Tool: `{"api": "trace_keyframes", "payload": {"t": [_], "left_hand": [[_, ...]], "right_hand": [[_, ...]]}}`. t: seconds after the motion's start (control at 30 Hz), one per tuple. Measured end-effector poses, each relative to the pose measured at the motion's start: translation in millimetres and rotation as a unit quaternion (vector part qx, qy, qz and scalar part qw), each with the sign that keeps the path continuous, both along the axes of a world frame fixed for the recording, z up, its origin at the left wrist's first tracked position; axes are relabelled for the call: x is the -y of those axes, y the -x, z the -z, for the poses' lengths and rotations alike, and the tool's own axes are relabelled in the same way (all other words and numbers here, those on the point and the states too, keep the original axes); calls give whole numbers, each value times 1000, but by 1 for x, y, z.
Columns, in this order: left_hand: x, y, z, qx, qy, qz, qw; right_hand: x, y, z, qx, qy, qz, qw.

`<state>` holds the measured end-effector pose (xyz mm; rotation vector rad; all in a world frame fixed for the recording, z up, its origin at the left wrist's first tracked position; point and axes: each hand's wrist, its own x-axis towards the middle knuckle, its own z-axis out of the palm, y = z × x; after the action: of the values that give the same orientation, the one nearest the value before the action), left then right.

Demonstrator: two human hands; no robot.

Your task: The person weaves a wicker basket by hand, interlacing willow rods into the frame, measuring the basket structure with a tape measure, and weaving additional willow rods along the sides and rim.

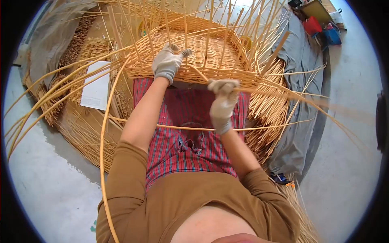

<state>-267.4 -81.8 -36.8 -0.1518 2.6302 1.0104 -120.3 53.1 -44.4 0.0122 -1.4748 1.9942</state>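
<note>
A half-woven wicker basket rests over my knees, with upright stakes standing out of its walls. My left hand, in a light work glove, grips the near wall, its thumb pointing right along the weave. Lower and to the right, my right hand, also gloved, is closed around a willow rod that comes out of the near wall. The hand is slightly blurred, and the rod's far end smears off to the right. Loose long rods fan out from the basket's left corner.
Bundles of willow rods lie on the right beside a grey cloth. A white sheet of paper lies at the left near a woven panel. A long rod curves down past my left arm. Red and blue items stand at the upper right.
</note>
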Motion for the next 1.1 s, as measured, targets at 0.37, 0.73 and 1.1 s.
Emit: {"api": "trace_keyframes", "payload": {"t": [0.37,0.73,1.1], "left_hand": [[-67,-15,12,204,-226,177,936],[-70,-15,22,187,-220,61,956],[-89,-15,18,-217,-173,-16,961]], "right_hand": [[-145,60,-6,190,-48,56,979],[-160,54,35,-78,121,-8,990],[-163,5,0,147,40,68,986]]}}
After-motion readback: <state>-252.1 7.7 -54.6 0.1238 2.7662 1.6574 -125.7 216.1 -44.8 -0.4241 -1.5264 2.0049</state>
